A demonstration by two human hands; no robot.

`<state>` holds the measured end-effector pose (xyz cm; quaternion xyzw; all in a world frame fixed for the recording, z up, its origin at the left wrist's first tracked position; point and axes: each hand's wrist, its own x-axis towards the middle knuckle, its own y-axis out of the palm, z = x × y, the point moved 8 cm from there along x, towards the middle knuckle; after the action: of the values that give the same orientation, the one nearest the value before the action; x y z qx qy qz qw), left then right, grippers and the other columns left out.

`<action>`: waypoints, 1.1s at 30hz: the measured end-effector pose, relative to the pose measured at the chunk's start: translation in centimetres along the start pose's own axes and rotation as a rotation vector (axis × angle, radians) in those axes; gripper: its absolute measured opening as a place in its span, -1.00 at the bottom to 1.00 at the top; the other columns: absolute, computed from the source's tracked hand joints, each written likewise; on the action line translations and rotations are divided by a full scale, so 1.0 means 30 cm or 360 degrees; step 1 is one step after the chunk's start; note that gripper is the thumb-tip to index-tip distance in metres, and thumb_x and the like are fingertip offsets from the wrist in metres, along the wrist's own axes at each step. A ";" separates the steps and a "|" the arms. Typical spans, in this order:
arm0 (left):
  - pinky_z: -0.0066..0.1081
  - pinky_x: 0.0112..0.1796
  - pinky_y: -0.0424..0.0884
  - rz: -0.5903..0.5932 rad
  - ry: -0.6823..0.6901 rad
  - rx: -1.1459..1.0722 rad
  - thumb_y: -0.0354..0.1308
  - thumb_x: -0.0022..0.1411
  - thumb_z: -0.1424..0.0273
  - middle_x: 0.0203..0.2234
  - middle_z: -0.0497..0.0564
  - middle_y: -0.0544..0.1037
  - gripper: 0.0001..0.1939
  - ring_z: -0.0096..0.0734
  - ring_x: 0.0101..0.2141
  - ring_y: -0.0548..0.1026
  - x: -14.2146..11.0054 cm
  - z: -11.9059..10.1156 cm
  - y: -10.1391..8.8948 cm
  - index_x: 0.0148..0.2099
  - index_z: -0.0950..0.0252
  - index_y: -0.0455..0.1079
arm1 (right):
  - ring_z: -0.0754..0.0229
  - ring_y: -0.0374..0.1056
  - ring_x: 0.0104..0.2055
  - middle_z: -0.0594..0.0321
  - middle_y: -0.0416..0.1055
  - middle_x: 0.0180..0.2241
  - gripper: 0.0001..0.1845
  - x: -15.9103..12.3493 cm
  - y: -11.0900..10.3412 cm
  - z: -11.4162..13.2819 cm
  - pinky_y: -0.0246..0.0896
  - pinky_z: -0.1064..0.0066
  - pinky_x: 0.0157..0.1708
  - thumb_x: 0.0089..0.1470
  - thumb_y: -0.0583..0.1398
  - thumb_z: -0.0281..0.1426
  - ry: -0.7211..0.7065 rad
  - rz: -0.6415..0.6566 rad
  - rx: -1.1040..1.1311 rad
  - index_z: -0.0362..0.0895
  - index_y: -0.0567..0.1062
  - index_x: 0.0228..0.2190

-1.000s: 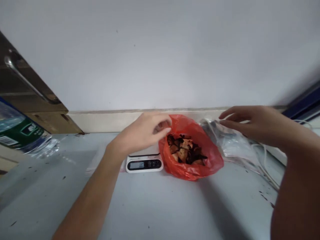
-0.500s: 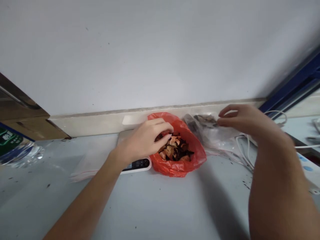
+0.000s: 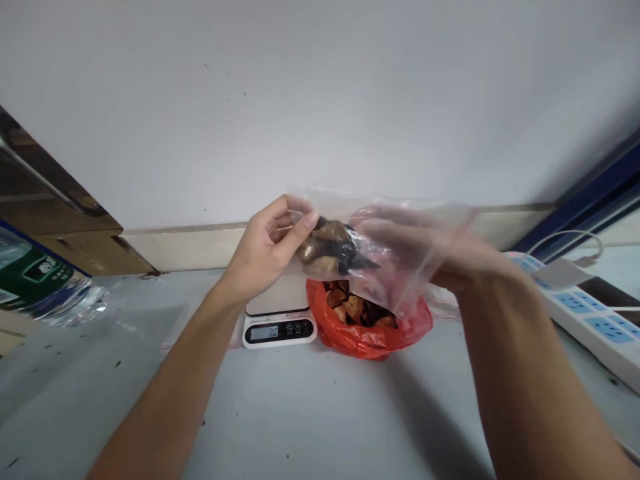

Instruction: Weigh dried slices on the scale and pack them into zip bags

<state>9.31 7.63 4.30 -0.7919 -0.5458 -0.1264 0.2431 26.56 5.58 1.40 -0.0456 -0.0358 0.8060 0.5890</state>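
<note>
My left hand (image 3: 273,247) pinches the left end of a clear plastic zip bag (image 3: 400,263) between thumb and fingers. Dark brown and black dried slices (image 3: 327,250) lie at that end of the bag. Seen blurred through the plastic is my right hand (image 3: 395,230), at the bag's other half. Whether it is inside or behind the film, and how its fingers are closed, I cannot tell. Below the bag stands an open red plastic bag (image 3: 350,340) filled with brown dried pieces (image 3: 355,308). Directly left of it a white kitchen scale (image 3: 280,331) has its display lit.
More clear zip bags (image 3: 183,327) lie flat left of the scale. A large water bottle with a green label (image 3: 45,273) lies tilted at the left, by a wooden cabinet (image 3: 47,193). At the right is a white power strip (image 3: 590,320) with cables. A wall rises behind the counter.
My left hand has left the red bag's contents and now pinches the clear zip bag. That bag has been lifted from the right to above the red bag, and my right hand moved left with it.
</note>
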 end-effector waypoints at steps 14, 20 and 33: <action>-0.51 -0.52 0.28 -0.0114 -0.0275 0.0486 0.19 0.34 0.13 -0.49 -0.09 0.45 -0.71 -0.44 -0.50 0.43 -0.013 0.072 -0.169 -0.03 0.21 0.41 | 0.28 0.28 -0.53 0.30 0.44 -0.59 -0.56 0.029 0.038 -0.037 0.22 0.42 -0.52 -0.31 0.53 -0.07 0.0180 0.0022 -0.0325 -0.12 0.53 -0.66; -0.47 -0.43 0.38 0.0095 -0.0367 0.0629 0.11 0.37 0.17 -0.49 -0.12 0.45 -0.63 -0.41 -0.47 0.48 -0.021 0.100 -0.198 0.14 0.21 0.36 | 0.26 0.28 -0.54 0.27 0.46 -0.60 -0.56 0.039 0.060 -0.059 0.18 0.40 -0.53 -0.26 0.49 -0.04 0.0240 0.0070 -0.0386 -0.12 0.56 -0.65; -0.45 -0.44 0.38 0.0981 -0.0613 0.0609 0.21 0.29 0.17 -0.45 0.00 0.64 -0.73 -0.35 -0.42 0.56 -0.097 0.077 0.003 -0.30 0.26 0.54 | 0.40 -0.12 -0.62 0.49 0.00 -0.69 -0.32 0.094 0.205 -0.060 -0.26 0.42 -0.62 -0.11 0.37 0.17 -0.0048 0.0296 -0.0516 -0.07 0.23 -0.69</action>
<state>8.16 6.48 0.98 -0.8679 -0.3322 0.2066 0.3061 20.10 6.41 -1.15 -0.1311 -0.1697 0.8412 0.4963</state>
